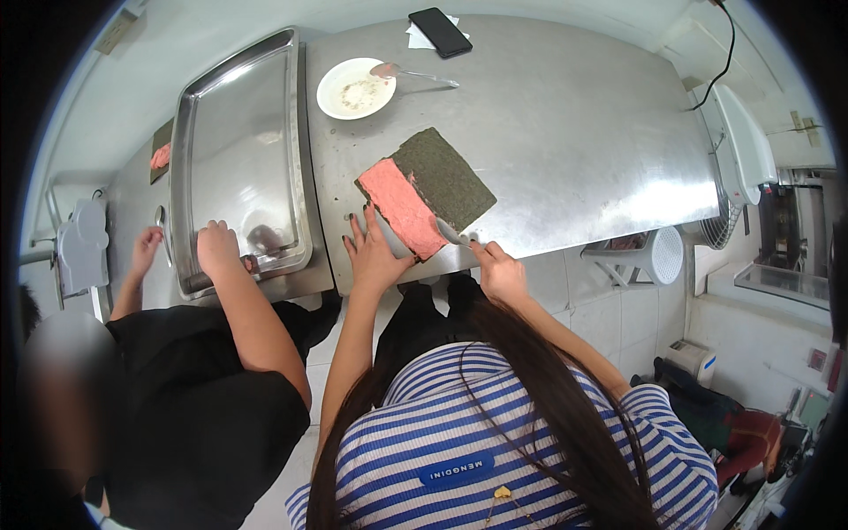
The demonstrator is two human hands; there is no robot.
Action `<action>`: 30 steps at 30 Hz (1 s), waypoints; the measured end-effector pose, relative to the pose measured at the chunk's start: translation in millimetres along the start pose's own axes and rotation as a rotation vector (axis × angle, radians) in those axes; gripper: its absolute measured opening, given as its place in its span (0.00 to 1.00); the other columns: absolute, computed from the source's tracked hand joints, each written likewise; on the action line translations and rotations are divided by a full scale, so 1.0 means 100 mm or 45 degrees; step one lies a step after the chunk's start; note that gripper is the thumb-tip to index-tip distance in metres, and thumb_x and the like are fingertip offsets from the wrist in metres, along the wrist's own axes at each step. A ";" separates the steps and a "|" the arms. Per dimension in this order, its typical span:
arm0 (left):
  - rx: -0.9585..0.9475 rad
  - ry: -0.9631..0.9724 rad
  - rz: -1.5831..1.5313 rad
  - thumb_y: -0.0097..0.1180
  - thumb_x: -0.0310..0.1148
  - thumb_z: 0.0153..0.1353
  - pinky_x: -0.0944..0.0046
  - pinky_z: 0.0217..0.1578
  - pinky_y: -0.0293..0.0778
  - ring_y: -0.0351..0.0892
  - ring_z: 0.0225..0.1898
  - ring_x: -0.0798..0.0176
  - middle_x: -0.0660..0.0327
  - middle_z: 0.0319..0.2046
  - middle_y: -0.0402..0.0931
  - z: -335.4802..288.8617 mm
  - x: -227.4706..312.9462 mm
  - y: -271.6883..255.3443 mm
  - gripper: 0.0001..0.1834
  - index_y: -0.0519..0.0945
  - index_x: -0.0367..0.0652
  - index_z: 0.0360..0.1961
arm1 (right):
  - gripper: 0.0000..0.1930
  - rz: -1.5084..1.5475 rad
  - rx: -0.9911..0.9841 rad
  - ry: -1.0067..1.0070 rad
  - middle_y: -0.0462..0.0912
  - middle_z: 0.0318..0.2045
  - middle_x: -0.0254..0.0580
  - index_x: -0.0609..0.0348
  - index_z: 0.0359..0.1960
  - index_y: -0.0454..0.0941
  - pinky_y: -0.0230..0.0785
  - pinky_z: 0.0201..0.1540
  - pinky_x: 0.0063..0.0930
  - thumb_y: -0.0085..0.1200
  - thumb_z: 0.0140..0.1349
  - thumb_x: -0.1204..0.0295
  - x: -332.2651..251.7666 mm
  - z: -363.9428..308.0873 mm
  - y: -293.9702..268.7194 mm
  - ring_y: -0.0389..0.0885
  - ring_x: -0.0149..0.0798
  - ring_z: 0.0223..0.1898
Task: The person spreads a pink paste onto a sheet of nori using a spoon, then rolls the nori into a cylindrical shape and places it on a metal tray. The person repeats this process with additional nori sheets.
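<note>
A dark green seaweed sheet (446,181) lies slantwise on the steel table. Pink paste (399,208) covers a broad band along its near-left side. My left hand (375,262) rests with spread fingers by the sheet's near edge, its fingertips beside the paste. With closed fingers my right hand (503,272) grips the handle of a metal spoon (450,233). The bowl of that spoon touches the near right end of the paste. Most of its handle is hidden in my fingers.
A white bowl (340,108) with a second spoon (428,79) stands farther back, near a black phone (440,32) on paper. At the left is a large steel tray (237,150). A co-worker's hand (217,247) reaches over its near rim. A white stool (649,261) stands beyond the table's right edge.
</note>
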State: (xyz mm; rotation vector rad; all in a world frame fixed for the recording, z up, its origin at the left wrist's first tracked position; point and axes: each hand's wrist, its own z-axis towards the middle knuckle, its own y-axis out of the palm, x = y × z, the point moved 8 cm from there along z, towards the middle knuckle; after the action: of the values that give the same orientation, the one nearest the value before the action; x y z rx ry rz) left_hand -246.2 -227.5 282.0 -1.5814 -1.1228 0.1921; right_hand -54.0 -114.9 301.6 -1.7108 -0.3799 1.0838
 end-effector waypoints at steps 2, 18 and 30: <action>0.026 0.021 -0.025 0.74 0.47 0.33 0.34 0.65 0.40 0.36 0.71 0.40 0.49 0.69 0.46 0.00 0.01 -0.01 0.70 0.37 0.42 0.69 | 0.20 -0.008 -0.068 -0.001 0.74 0.35 0.42 0.52 0.50 0.75 0.74 0.30 0.45 0.46 0.54 0.76 -0.07 -0.05 0.12 0.80 0.51 0.29; 0.111 0.081 -0.074 0.73 0.48 0.34 0.37 0.66 0.37 0.37 0.71 0.40 0.46 0.67 0.51 -0.05 0.00 -0.06 0.68 0.40 0.38 0.69 | 0.15 -0.234 -0.400 -0.859 0.77 0.29 0.38 0.52 0.38 0.84 0.72 0.34 0.39 0.50 0.49 0.77 -0.40 0.84 -0.29 0.80 0.43 0.35; 0.141 0.081 -0.084 0.73 0.46 0.34 0.38 0.67 0.37 0.39 0.71 0.42 0.45 0.64 0.58 -0.06 -0.01 -0.06 0.68 0.38 0.36 0.69 | 0.12 -0.224 -0.229 -0.922 0.79 0.30 0.38 0.50 0.37 0.84 0.71 0.35 0.43 0.52 0.52 0.74 -0.91 2.13 -0.10 0.80 0.47 0.34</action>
State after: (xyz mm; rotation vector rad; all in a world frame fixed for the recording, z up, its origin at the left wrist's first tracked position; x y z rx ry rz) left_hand -245.6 -232.4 288.5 -1.4410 -1.0944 0.1565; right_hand -272.5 -48.5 340.3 -1.3488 -1.0868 1.5489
